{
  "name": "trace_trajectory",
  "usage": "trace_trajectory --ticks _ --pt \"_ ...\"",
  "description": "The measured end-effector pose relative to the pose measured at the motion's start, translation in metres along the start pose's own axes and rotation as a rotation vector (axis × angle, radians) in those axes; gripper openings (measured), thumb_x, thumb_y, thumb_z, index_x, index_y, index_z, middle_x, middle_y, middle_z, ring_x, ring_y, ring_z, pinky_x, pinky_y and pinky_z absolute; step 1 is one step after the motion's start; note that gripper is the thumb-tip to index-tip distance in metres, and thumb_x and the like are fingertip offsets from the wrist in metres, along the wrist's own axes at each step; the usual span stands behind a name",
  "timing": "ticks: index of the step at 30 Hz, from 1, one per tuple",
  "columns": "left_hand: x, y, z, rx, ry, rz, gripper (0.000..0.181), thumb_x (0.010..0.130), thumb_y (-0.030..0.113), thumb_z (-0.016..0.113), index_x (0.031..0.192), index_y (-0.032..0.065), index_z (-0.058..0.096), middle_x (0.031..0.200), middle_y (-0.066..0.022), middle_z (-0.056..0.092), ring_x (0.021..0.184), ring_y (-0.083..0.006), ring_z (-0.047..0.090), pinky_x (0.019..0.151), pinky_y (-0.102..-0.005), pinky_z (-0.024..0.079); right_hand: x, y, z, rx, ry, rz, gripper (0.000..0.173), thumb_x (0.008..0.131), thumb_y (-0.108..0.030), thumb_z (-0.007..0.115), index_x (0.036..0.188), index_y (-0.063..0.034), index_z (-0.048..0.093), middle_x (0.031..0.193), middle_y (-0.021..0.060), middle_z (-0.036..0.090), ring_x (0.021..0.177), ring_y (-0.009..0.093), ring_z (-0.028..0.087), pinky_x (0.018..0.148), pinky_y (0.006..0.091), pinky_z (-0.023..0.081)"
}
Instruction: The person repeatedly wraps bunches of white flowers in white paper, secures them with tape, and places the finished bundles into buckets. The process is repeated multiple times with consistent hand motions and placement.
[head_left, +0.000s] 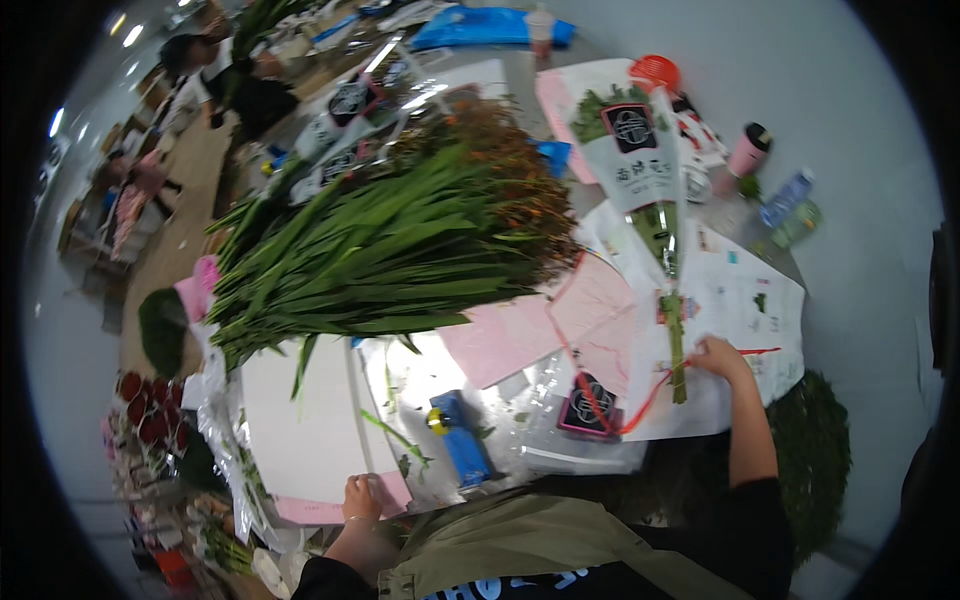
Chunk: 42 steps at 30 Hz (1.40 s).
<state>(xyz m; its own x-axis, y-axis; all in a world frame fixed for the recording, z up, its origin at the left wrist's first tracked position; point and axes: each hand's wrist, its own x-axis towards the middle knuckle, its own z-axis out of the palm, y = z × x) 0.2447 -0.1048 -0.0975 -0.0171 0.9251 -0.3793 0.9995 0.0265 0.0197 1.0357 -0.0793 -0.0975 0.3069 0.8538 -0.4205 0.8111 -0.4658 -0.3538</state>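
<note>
My right hand (718, 357) pinches a red ribbon (651, 406) beside the tied stems (677, 352) of a bunch in a clear printed sleeve (628, 176). The ribbon trails left over pink paper, and a short end sticks out to the right of my hand. Green leaves show through the sleeve, which lies on white paper (765, 322). My left hand (361, 498) rests at the near edge of white sheets (300, 427) over pink paper; whether its fingers grip a sheet is unclear.
A large heap of long green leaves with orange flowers (390, 247) covers the table's far left. A blue box (459, 439) and clear sleeves (585, 450) lie between my hands. Bottles (787, 199) and a pink tumbler (750, 150) stand far right. Other people (217, 75) are at upper left.
</note>
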Motion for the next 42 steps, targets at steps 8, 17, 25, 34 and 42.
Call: trace_trajectory --ticks 8,17,25,34,42 --pt "0.007 -0.034 -0.023 -0.211 -0.025 0.034 0.044 0.077 0.006 0.057 0.119 0.0133 0.048 0.122 -0.0158 0.050 0.097 -0.0425 0.057 0.079 -0.0489 0.049 0.123 -0.045 0.015 0.659 0.229 0.155 0.064 0.075 -0.034 0.073 0.119 0.0052 0.048 0.092 0.0168 0.062 0.081 0.024 0.062 0.070 0.0359 0.051" --pt "-0.020 -0.061 -0.053 -0.137 0.065 -0.022 0.018 0.089 0.026 0.055 0.099 0.0125 0.060 0.094 -0.0125 0.063 0.083 -0.0354 0.061 0.069 -0.0436 0.048 0.117 -0.056 -0.038 1.427 -0.316 0.410 0.047 0.079 -0.052 0.058 0.080 -0.0053 0.060 0.065 0.0097 0.060 0.058 0.028 0.061 0.059 0.0488 0.055" --pt "-0.025 -0.071 -0.023 -0.323 0.170 0.419 0.044 0.072 0.009 0.055 0.116 0.0147 0.057 0.128 -0.0141 0.049 0.120 -0.0338 0.046 0.095 -0.0422 0.042 0.084 -0.130 -0.056 0.403 0.652 -0.085 0.038 0.076 -0.017 0.066 0.106 0.0045 0.058 0.097 0.0128 0.066 0.082 0.027 0.064 0.073 0.0360 0.049" --pt "0.014 -0.092 -0.044 -0.364 0.190 0.777 0.045 0.075 0.013 0.062 0.119 0.0110 0.056 0.127 -0.0154 0.050 0.120 -0.0369 0.045 0.097 -0.0458 0.039 -0.079 -0.245 -0.147 0.439 1.010 0.079 0.035 0.078 -0.030 0.071 0.090 0.0020 0.066 0.078 0.0074 0.064 0.067 0.016 0.053 0.066 0.0353 0.045" --pt "0.057 0.014 -0.150 -0.814 0.306 1.012 0.036 0.081 0.002 0.054 0.116 0.0033 0.054 0.113 -0.0167 0.057 0.107 -0.0354 0.053 0.092 -0.0402 0.043 -0.172 -0.359 -0.134 0.849 1.014 -0.470 0.029 0.082 -0.010 0.069 0.103 0.0010 0.050 0.087 0.0079 0.063 0.073 0.016 0.063 0.069 0.0312 0.050"
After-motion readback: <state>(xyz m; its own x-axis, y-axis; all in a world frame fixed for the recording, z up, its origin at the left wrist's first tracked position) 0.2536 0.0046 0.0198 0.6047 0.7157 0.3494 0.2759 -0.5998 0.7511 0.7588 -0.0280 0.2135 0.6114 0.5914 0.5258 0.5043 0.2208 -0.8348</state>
